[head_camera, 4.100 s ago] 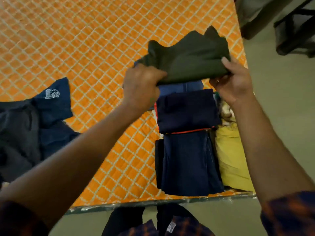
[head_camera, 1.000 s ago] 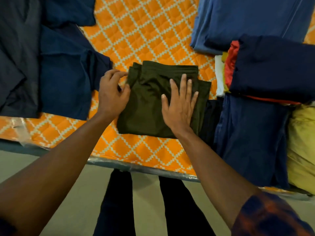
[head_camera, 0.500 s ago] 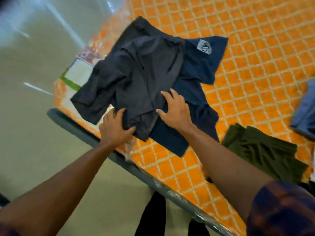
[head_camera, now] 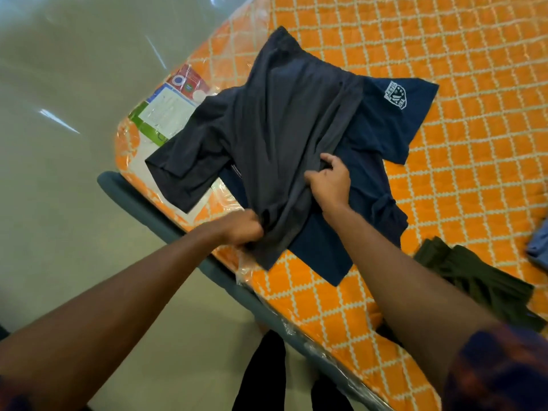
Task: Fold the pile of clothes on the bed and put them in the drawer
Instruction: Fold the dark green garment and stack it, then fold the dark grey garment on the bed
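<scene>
The left grip [head_camera: 241,228] is closing in a fist on the near hem of the dark grey shirt [head_camera: 281,129], bunching the cloth at the shirt's 6 o'clock end, right at the edge of the bed [head_camera: 444,40]. The right grip [head_camera: 329,180] is pinching a fold of the same shirt between thumb and curled fingers, at about 4 o'clock on the garment, along its side seam. The grey shirt is lying spread and creased on the orange quilted mattress, its collar end pointing toward 12 o'clock and one short sleeve reaching out toward 8 o'clock. It is resting on top of a navy shirt [head_camera: 370,137], which is showing out from under it toward 3 and 5 o'clock, with a white crest [head_camera: 394,94] on the part lying at 2 o'clock. A folded olive garment [head_camera: 480,277] is sitting on the mattress at 4 o'clock from the two shirts, apart from them, and the corner of a blue garment [head_camera: 541,244] is showing at the frame's 3 o'clock edge. Clear plastic is covering the mattress corner at 9 o'clock, with a printed label [head_camera: 166,111] under it, partly covered by the grey sleeve. A grey bed rail [head_camera: 166,221] is running along the near side, and the pale floor [head_camera: 59,84] is filling the 9 to 11 o'clock part of the view.
</scene>
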A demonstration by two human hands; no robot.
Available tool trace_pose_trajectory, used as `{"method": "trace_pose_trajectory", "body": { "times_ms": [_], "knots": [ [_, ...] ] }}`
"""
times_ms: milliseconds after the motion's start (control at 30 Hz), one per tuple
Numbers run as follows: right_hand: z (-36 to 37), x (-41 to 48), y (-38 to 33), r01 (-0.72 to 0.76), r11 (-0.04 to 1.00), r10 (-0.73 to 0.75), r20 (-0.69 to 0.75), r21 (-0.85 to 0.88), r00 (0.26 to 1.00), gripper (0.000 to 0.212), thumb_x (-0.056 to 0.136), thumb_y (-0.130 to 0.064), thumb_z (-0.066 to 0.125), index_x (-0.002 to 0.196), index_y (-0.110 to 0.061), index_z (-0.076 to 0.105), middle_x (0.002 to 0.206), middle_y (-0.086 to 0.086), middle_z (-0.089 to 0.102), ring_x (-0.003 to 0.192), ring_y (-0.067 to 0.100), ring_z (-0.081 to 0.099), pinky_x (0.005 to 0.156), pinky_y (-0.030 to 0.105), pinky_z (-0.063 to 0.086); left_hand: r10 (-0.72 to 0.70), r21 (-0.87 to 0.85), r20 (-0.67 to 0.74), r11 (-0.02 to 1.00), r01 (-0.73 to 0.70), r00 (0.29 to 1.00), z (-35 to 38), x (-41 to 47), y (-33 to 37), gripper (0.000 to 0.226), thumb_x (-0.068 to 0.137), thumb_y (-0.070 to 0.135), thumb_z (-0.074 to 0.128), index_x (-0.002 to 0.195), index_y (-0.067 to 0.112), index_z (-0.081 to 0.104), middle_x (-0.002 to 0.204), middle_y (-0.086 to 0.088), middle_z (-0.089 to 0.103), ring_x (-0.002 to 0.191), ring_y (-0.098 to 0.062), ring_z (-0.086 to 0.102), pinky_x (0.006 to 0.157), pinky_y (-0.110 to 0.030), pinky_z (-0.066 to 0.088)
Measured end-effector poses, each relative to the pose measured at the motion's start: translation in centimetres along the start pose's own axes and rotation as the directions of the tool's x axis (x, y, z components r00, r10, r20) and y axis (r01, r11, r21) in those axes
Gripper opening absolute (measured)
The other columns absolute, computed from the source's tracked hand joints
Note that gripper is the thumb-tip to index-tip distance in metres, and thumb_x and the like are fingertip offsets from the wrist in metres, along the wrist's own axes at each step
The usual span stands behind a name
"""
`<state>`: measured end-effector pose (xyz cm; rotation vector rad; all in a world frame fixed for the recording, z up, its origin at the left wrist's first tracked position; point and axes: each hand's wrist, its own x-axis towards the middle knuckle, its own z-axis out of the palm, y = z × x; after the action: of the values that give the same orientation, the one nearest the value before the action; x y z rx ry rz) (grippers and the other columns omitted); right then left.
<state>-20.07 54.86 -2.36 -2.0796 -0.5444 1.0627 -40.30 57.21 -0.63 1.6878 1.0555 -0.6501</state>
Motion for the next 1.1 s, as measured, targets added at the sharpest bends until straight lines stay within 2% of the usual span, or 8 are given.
{"method": "trace_pose_trajectory", "body": {
  "times_ms": [233,367,433,533,700,833,967,1100],
  "knots": [
    [-2.8,-13.8,10.2,0.116,0.891,0.087,0.417,-0.439,0.905,0.045,0.067,-0.014,0.063,0.105,-0.035,0.052,0.065,-0.006,0.059,0.064,0.013,0.058,0.06,0.032,0.041,-0.313,0.301,0.735,0.945,0.125,0.601,6.2,-3.7,-1.7,0.01,0.097,0.021,0.05,0.094,0.017,0.059,0.084,-0.003,0.067,0.053,-0.007,0.065,0.057,-0.021,0.039],
    [-4.5,-14.9,10.5,0.17,0.736,0.118,0.373,-0.655,0.92,0.038,0.076,-0.043,0.059,0.107,-0.04,0.038,0.084,-0.003,0.065,0.084,0.028,0.063,0.064,0.036,0.043,0.078,-0.275,0.146,0.961,-0.036,0.986,1.4,-2.1,-1.8,0.01,0.093,0.009,0.062,0.099,0.017,0.064,0.086,-0.012,0.067,0.053,-0.012,0.059,0.052,-0.023,0.045],
    [-4.8,-13.0,8.6,0.191,0.8,-0.057,0.245,-0.569,0.968,0.036,0.081,-0.048,0.062,0.108,-0.037,0.041,0.083,-0.006,0.062,0.083,0.024,0.062,0.065,0.036,0.044,0.086,-0.338,-0.376,0.914,-0.223,0.923,-2.1,-0.1,-1.8,0.016,0.091,0.012,0.068,0.091,0.027,0.062,0.075,-0.003,0.061,0.059,-0.015,0.056,0.061,-0.027,0.048],
    [-4.5,-9.0,5.2,0.326,0.834,-0.352,0.026,-0.446,0.936,0.049,0.082,-0.038,0.07,0.125,-0.027,0.051,0.11,-0.004,0.056,0.104,0.022,0.056,0.08,0.036,0.046,0.061,-0.244,-0.638,0.929,-0.278,0.767,-6.2,2.9,-1.1,0.022,0.083,0.028,0.071,0.104,0.027,0.063,0.082,0.004,0.059,0.069,-0.014,0.054,0.077,-0.034,0.048],
    [-3.5,-2.7,1.9,0.235,0.884,-0.21,0.106,-0.405,0.972,0.084,0.076,-0.047,0.08,0.148,-0.028,0.039,0.114,-0.005,0.063,0.111,0.02,0.056,0.089,0.036,0.048,0.441,0.341,-0.628,0.896,-0.283,0.641,-9.5,5.2,3.7,0.056,0.08,0.007,0.063,0.134,0.017,0.054,0.131,-0.011,0.047,0.11,-0.034,0.049,0.096,-0.048,0.045],
    [-4.0,-1.6,2.6,0.144,0.908,0.002,0.349,-0.392,0.937,0.039,0.071,-0.027,0.074,0.107,-0.023,0.062,0.091,0.0,0.07,0.09,0.025,0.067,0.074,0.044,0.056,0.641,0.788,-0.31,0.586,-0.187,0.702,-11.4,6.7,7.2,0.084,0.067,0.002,0.063,0.145,0.029,0.046,0.159,-0.006,0.029,0.138,-0.034,0.029,0.098,-0.054,0.037],
    [-7.2,-4.2,4.6,0.176,0.961,-0.062,0.454,-0.213,0.889,0.01,0.062,-0.014,0.063,0.071,-0.013,0.063,0.07,0.004,0.068,0.069,0.015,0.065,0.058,0.033,0.042,0.57,0.963,0.045,0.193,-0.186,0.821,-13.0,8.4,9.7,0.068,0.071,0.024,0.072,0.135,0.033,0.053,0.148,0.0,0.043,0.144,-0.028,0.024,0.111,-0.057,0.021],
    [-10.3,-7.9,6.9,0.24,0.915,-0.066,0.464,-0.325,0.883,0.015,0.063,-0.008,0.061,0.066,-0.021,0.054,0.063,0.002,0.06,0.064,0.023,0.061,0.051,0.042,0.042,0.516,0.985,0.084,0.087,-0.149,0.852,-13.7,9.6,11.0,0.062,0.073,0.032,0.071,0.132,0.03,0.05,0.131,0.001,0.05,0.129,-0.028,0.036,0.109,-0.056,0.024]
  ]
}}
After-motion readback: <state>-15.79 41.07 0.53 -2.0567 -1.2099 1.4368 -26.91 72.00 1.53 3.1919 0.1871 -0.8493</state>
